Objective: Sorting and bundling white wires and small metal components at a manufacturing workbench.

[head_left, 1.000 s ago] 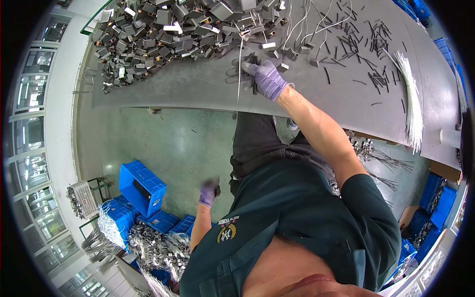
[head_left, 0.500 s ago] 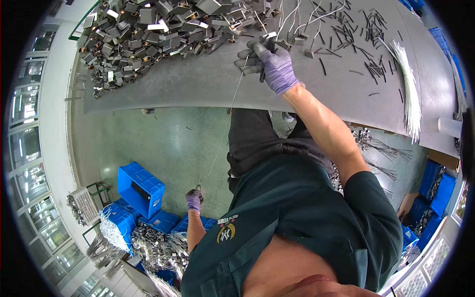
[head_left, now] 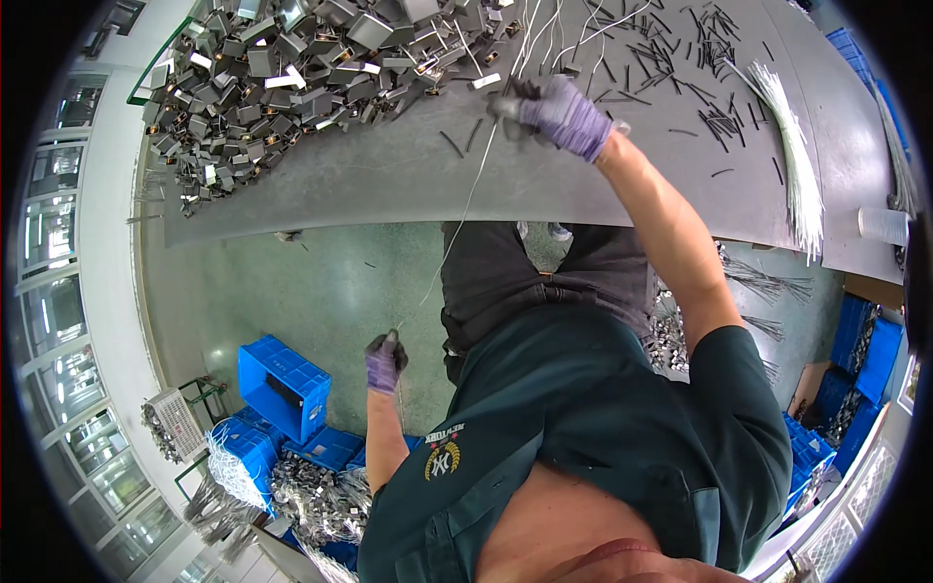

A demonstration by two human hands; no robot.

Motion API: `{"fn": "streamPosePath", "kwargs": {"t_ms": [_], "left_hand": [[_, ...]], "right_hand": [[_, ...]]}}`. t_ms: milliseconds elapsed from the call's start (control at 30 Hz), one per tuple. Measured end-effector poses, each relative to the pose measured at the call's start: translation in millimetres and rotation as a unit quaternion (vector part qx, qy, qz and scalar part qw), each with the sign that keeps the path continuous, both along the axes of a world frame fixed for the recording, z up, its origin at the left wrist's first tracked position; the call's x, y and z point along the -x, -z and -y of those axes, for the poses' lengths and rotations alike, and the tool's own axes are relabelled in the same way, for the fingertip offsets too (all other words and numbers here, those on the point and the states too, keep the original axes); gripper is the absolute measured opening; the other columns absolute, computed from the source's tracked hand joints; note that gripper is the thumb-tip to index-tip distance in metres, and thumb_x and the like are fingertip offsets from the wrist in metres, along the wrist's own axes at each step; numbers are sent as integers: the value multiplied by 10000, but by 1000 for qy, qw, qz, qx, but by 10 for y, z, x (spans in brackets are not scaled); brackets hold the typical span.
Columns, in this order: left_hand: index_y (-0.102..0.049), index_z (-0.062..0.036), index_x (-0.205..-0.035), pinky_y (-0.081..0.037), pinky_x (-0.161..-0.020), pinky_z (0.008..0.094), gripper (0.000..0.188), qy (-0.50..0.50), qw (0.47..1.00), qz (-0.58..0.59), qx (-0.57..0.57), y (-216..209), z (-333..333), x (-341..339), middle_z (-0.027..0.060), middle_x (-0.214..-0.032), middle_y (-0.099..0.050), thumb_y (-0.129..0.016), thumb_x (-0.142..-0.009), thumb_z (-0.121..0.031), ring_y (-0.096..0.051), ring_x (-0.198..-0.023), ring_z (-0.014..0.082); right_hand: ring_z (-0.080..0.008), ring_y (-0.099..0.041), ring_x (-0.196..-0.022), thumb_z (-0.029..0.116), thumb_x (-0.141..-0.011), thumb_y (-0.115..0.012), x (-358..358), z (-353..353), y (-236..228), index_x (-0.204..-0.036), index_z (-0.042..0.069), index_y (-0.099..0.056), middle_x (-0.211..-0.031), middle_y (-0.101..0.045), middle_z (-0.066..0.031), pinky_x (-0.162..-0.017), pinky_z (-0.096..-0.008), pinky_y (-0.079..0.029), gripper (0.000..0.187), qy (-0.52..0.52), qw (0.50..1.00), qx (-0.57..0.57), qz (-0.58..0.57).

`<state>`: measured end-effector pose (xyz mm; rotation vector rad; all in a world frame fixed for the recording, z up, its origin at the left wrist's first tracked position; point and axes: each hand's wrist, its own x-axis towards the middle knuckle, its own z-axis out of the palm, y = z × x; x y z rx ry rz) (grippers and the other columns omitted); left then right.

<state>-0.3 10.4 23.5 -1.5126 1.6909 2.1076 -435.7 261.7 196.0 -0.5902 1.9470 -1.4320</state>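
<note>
A thin white wire [head_left: 470,197] runs slantwise from the table down to my left side. Its lower end is in the closed fingers of my left hand [head_left: 385,361], in a purple glove with grey fingertips, beside my hip. Above the grey table, my right hand [head_left: 562,119], gloved alike, has its fingertips closed at the wire's upper end. Motion smears those fingers, so anything else in them cannot be made out. Two short black strips [head_left: 473,134] lie on the table to the left of that hand. Just above its fingertips is a small block with a white face [head_left: 485,82].
A large heap of dark metal-cased blocks [head_left: 282,87] covers the table's far left. Many short black strips [head_left: 671,68] lie scattered to the right, near a bundle of white wires [head_left: 792,155]. Blue crates [head_left: 285,384] stand on the floor at lower left, more at right.
My right hand has shifted slightly right and turned; the black strips it held are no longer plain in it, and two now lie on the table. My left hand has risen slightly with the wire.
</note>
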Motion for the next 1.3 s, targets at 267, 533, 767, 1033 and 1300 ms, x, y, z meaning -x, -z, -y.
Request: {"fn": "streamPosePath", "kwargs": {"t_ms": [267, 533, 767, 1033, 1300], "left_hand": [[-528, -64, -1021, -287, -365, 231, 246, 26, 988, -148, -37, -516, -464, 1325, 24, -595, -416, -567, -867, -251, -380, -412, 104], [-552, -85, -996, -261, -369, 221, 234, 172, 901, -374, -138, -1080, -930, 2464, 12, -574, -420, -562, -903, -299, -366, -432, 84], [-539, -57, -959, -335, -365, 212, 411, 132, 955, -266, -2, -1195, -1217, 3323, 27, -618, -511, -484, -918, -462, -443, -426, 91], [-513, -31, -968, -498, -650, 284, 384, 190, 884, -287, 317, -972, -1464, 4312, 72, -717, -607, -551, -894, -406, -600, -681, 166], [-426, -109, -1297, -501, -773, 294, 522, 219, 867, -436, -103, -910, -1892, 4133, 24, -1152, -534, -660, -843, -218, -542, -993, 137]], "right_hand": [[-73, -469, -444, 340, -841, -639, -47, -88, -170, -979, 10, -615, -607, -533, 1, -428, -220, -384, 358, 97, 990, 97, -39], [-80, -485, -415, 295, -869, -613, -273, -97, 149, -709, 29, -571, -502, -528, -18, -427, -245, -386, 313, 4, 994, 103, 25], [-93, -486, -408, 269, -876, -615, -177, -57, 146, -742, 8, -579, -511, -546, -36, -403, -258, -381, 295, 37, 996, 63, 45], [-155, -510, -402, 286, -892, -504, 483, -190, 148, -766, -20, -574, -545, -558, -76, -382, -296, -412, 338, 65, 990, -114, -48], [-105, -533, -528, 260, -929, -519, 645, -298, 303, -924, 33, -581, -715, -594, -26, -411, -231, -405, 235, 234, 877, 304, 289]]}}
